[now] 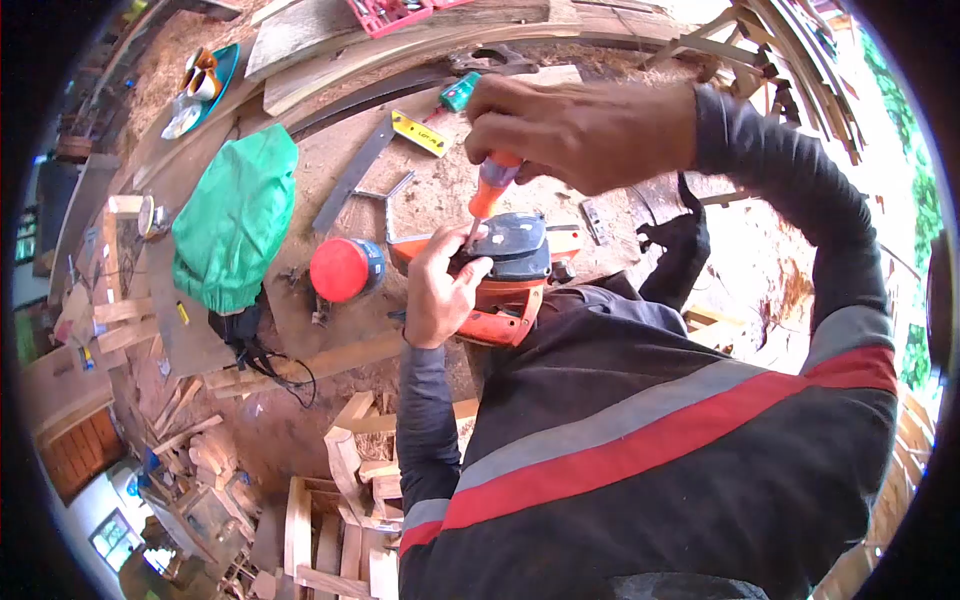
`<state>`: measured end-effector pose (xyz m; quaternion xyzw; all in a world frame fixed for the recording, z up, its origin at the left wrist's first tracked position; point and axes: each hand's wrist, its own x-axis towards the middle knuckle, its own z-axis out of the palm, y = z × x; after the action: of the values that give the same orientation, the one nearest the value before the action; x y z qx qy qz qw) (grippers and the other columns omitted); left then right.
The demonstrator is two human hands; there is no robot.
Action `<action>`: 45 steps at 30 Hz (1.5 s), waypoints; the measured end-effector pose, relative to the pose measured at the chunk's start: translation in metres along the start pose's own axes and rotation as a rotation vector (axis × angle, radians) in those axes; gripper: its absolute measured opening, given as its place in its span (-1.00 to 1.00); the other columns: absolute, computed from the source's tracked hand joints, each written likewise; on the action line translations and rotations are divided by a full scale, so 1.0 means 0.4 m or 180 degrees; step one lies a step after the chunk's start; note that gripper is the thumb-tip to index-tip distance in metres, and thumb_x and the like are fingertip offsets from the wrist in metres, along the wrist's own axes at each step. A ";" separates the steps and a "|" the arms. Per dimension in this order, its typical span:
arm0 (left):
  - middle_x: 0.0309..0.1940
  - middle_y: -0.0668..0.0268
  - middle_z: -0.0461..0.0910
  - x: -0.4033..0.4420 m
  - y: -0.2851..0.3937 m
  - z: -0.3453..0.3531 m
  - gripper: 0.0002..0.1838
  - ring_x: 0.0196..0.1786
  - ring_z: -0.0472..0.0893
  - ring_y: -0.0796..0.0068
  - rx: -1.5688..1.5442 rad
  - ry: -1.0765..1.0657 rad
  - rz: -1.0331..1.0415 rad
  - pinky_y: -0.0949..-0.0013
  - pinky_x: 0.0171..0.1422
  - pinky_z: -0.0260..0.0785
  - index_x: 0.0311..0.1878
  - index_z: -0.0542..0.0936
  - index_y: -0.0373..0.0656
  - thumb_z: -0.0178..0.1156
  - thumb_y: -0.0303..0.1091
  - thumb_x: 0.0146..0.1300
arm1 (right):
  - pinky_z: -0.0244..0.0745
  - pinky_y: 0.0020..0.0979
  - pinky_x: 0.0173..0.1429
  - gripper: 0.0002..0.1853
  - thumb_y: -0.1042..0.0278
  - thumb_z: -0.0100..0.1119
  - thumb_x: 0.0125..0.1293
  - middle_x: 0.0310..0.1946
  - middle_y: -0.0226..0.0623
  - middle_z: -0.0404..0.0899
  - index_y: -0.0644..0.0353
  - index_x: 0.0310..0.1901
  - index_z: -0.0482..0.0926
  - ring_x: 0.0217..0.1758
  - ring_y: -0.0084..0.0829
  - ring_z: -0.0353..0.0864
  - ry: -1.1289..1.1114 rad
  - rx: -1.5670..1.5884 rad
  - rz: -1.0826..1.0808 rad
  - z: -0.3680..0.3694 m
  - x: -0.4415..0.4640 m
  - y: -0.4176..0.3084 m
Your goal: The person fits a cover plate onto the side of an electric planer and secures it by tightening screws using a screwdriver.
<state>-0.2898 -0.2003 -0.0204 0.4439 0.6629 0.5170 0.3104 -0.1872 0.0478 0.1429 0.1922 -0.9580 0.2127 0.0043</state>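
Note:
My right hand (575,130) is wrapped round the orange handle of a screwdriver (490,190), held upright above an orange and black power tool (510,305). The screwdriver's tip meets the tool's black top part, close to my left fingertips. My left hand (442,290) grips the near left side of the tool, thumb and fingers at the black part. A jar with a red lid (340,270) stands just left of the tool. Behind it lie a metal bracket (388,200) and a square with a yellow stock (418,133).
A green cloth bag (240,220) with black straps lies at the left. Further back are a green tool (459,93), a red case (390,15) and a blue tray (215,90) with cups. Wooden frames (345,460) stand in front of the bench; a black glove-like item (680,245) lies right.

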 end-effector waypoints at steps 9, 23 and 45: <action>0.04 0.15 0.75 0.000 -0.027 -0.001 -0.66 0.12 0.74 0.35 0.0064 0.0031 0.0127 0.31 0.25 0.55 0.08 0.67 -0.27 0.43 -0.63 0.23 | 0.69 -0.19 0.09 -0.85 0.40 0.24 0.36 -0.01 -0.12 0.49 0.26 -0.14 0.51 0.09 -0.16 0.65 -0.1097 -0.1261 -0.1644 -0.062 0.126 0.023; 0.10 0.00 0.71 -0.009 -0.029 -0.001 -0.61 0.22 0.72 0.10 0.0031 0.0011 0.0261 0.21 0.35 0.52 0.12 0.66 -0.35 0.39 -0.64 0.20 | 0.67 -0.19 -0.11 -0.42 -0.02 0.37 0.38 -0.25 -0.25 0.60 0.24 0.23 0.52 -0.09 -0.18 0.74 -0.1689 -0.1492 -0.1159 -0.072 0.152 0.022; -0.05 0.14 0.79 -0.007 -0.023 0.010 -0.83 0.04 0.75 0.37 -0.0178 0.0196 0.0189 0.31 0.22 0.55 0.05 0.68 -0.33 0.21 -0.43 0.59 | 0.59 -0.13 -0.30 -0.74 0.18 0.31 0.39 -0.33 -0.29 0.60 0.23 -0.18 0.61 -0.08 -0.23 0.76 -0.0996 -0.1734 -0.2325 -0.023 0.185 0.053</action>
<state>-0.2875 -0.2018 -0.0306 0.4384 0.6439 0.5577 0.2867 -0.2644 0.0422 0.1491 0.5377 -0.8379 -0.0930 -0.0153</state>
